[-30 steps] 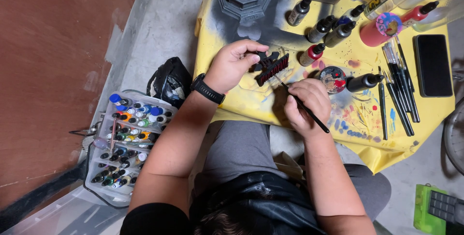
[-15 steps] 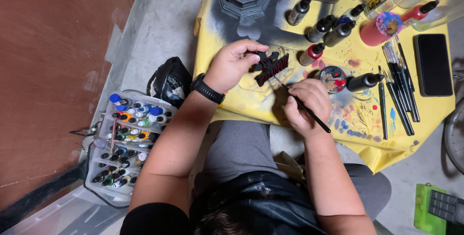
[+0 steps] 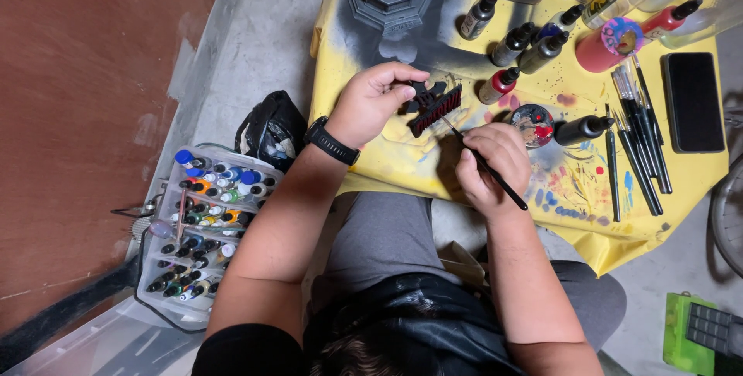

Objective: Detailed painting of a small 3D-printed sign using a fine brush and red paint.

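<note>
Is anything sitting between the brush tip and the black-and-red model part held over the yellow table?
Nothing visible does. The left hand holds the black-and-red ribbed model part, and the thin black paintbrush in the right hand points straight at its red edge, with only bare yellow tablecloth beneath.

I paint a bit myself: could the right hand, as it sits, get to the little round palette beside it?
Probably yes. The right hand, holding a thin brush, lies just left of the round palette, with only bare yellow cloth between them. Nothing blocks it.
</note>
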